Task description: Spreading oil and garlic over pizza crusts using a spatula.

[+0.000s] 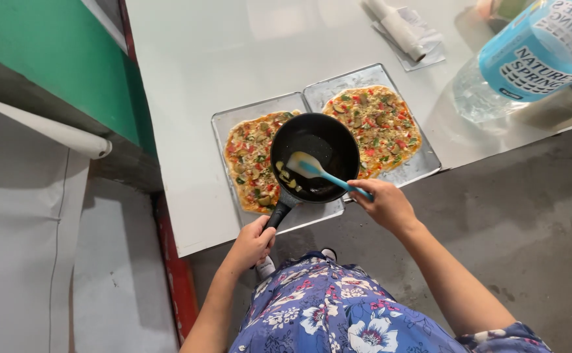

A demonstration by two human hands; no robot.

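My left hand [252, 243] grips the dark handle of a black frying pan [322, 145], held tilted above two metal trays. My right hand [385, 204] holds a spatula [312, 166] with a blue handle and a pale blade that rests inside the pan beside a few vegetable pieces. The left tray [224, 125] carries a flatbread pizza [250, 160] topped with chopped vegetables, partly hidden under the pan. A second topped pizza [377, 124] lies on the right tray [423, 163].
The trays sit near the front edge of a white table [233, 52]. A large water bottle with a blue label [528, 55] stands at the right. A roll in clear wrapping [400, 29] lies at the back. Grey concrete floor [528, 216] is below.
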